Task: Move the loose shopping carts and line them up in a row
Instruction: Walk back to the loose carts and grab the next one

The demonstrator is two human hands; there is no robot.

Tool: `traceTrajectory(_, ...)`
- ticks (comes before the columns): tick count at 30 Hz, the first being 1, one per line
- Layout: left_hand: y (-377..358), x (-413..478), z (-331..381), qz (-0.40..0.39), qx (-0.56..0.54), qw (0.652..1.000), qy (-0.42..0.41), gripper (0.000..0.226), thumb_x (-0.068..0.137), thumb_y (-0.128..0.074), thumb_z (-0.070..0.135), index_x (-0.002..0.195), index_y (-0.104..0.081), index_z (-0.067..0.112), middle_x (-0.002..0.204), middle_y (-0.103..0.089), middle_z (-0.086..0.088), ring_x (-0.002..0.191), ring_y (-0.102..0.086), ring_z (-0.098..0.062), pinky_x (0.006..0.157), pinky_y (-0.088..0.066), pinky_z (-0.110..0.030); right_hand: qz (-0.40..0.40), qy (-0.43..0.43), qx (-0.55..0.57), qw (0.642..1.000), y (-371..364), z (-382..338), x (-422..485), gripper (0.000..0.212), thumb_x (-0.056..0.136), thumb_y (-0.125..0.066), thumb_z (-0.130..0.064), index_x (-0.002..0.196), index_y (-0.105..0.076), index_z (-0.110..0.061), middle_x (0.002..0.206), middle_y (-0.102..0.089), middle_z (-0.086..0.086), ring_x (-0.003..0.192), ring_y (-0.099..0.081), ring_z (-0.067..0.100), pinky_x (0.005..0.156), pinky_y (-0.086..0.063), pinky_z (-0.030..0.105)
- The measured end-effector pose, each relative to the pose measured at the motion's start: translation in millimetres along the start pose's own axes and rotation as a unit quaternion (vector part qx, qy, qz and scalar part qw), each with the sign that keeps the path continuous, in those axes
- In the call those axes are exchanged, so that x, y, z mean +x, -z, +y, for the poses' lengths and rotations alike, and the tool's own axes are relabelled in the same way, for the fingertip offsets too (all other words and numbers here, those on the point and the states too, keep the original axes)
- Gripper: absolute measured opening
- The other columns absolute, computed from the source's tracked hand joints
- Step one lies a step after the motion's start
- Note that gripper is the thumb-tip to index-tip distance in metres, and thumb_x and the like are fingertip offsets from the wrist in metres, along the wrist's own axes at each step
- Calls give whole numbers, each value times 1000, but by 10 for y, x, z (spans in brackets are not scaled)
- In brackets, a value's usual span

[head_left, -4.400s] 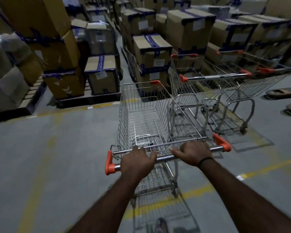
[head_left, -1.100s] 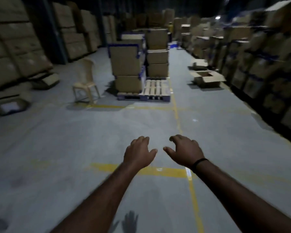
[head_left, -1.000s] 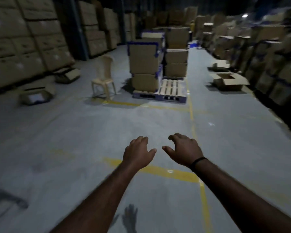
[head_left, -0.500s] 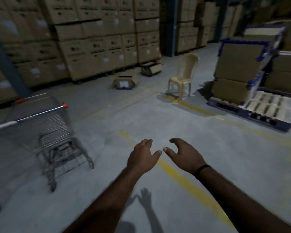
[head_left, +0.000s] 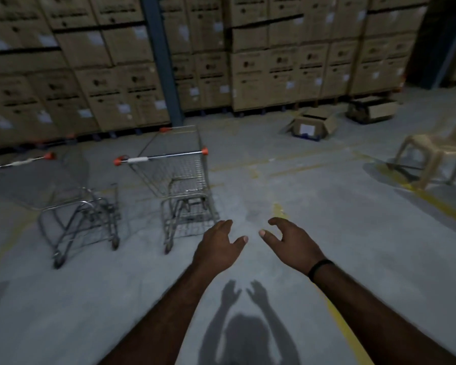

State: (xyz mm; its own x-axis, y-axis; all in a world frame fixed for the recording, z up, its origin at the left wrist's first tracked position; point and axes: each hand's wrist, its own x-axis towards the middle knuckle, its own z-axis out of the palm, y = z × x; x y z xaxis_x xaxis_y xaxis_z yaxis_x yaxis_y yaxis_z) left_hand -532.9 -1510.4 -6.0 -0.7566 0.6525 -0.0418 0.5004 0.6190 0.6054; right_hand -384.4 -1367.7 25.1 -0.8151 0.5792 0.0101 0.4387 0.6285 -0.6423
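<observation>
Now nearer centre than before, orange-capped silver wire shopping cart (head_left: 179, 180) stands beside second wire cart (head_left: 63, 196), left on grey floor (head_left: 327, 206). Left hand (head_left: 219, 248), right hand (head_left: 290, 241) hover empty, fingers loosely spread. Brown cartons' (head_left: 274, 67) labels unreadable.

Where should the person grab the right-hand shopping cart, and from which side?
By the handle bar, between its orange end caps, coming from the near side. The bar runs level across the shopping cart's end facing the person, and the basket narrows away towards the boxes, so the left hand and right hand, both empty, could curl over it and push.
</observation>
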Motion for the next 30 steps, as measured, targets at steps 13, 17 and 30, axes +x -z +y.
traceTrajectory(13, 900, 1934, -748, 67, -40, 997, 22, 56, 92, -69, 47, 140, -58, 20, 142, -60, -3, 130, -55, -24, 106, -46, -35, -40, 78, -20, 996, -562, -722, 2370, 63, 99, -50, -57, 148, -46, -18, 153, -47, -1, 129, -53, 19, 105, -39, 27)
traceTrajectory(17, 1190, 2562, -920, 94, -34, 995, 25, 54, 94, -70, 38, 141, -58, 14, 143, -58, -6, 131, -53, -24, 103, -39, -27, -42, 91, -7, 995, -740, -956, 3055, 64, 98, -51, -57, 148, -47, -17, 153, -47, -1, 131, -52, 18, 106, -38, 27)
traceTrajectory(30, 1519, 4241, -1373, 141, -11, 986, 91, 66, 92, -72, 42, 145, -53, 8, 147, -55, -12, 135, -52, -28, 110, -38, -32, -96, 149, -18, 984, -1017, -1213, 5054, 72, 90, -48, -68, 142, -54, -20, 145, -54, 0, 132, -52, 21, 107, -44, 38)
